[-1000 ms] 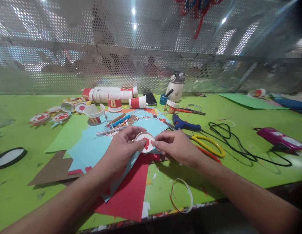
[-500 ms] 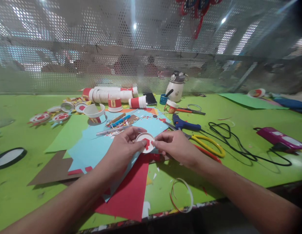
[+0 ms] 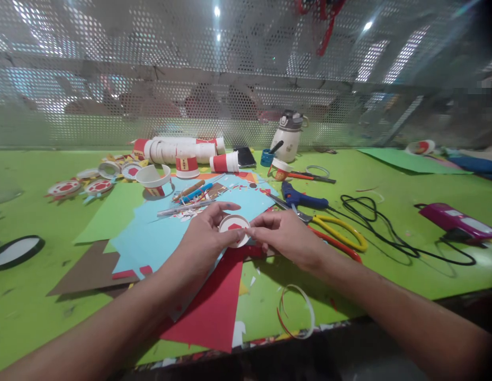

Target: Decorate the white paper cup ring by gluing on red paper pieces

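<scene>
Left hand grips a round white paper cup base, thumb on its face; right hand, fingers bent, meets the base's right edge, hold unclear; the base lies between both. Beyond: light-blue paper sheet; blue plastic glue gun; white, grey-lidded bottle.

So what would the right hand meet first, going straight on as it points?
The right hand would likely meet the round white piece held by the left hand; whether they touch now is unclear.

white disc, red patch; green table; blue glue gun; yellow-and-red scissor handles; pale blue paper
</scene>
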A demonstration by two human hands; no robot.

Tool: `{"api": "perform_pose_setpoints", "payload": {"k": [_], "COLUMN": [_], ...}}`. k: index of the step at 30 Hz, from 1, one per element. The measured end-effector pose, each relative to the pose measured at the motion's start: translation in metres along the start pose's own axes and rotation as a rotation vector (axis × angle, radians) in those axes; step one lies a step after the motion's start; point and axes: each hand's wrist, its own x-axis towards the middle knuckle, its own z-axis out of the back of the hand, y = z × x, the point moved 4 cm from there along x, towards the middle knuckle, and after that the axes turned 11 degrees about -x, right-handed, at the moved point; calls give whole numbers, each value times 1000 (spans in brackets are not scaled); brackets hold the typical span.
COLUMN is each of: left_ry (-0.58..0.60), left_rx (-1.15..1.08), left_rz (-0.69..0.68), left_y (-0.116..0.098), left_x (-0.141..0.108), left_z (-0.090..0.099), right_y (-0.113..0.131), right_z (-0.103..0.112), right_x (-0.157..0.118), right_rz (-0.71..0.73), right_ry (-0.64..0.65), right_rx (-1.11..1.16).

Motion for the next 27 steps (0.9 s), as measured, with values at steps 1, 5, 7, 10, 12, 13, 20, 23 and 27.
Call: {"api": "perform_pose_setpoints", "payload": {"k": [1,5,7,10,12,13,20,23,27], "left_ry": [3,24,38,51,61,64,102,114,113], "left_rx": [7,4,-12,-29,-27,-23,-59,-70,-61], "left_rz": [1,30,48,57,60,63,68,70,87], "left_y": [0,0,2,4,5,6,6,5,7], "left_x": [0,1,2,3,3,4,4,3,3], "left_z": [0,1,1,2,2,2,2,2,3], "right_y": [0,-2,-2,-1,-1,-1,-3,-2,-2], "right_z": [0,-1,-2,-2,-2,-2,-2,-2,-2], "right_x": [0,-1,-1,-1,-1,-1,-1,-1,-2], "right_rz": [-1,-52,-70,-64,-67,-69,-76,-72,-66], "right_ry": [7,43,61,85,92,92,80,86,88], "right_rx": [24,157,184,210,219,218,192,205,191]}}
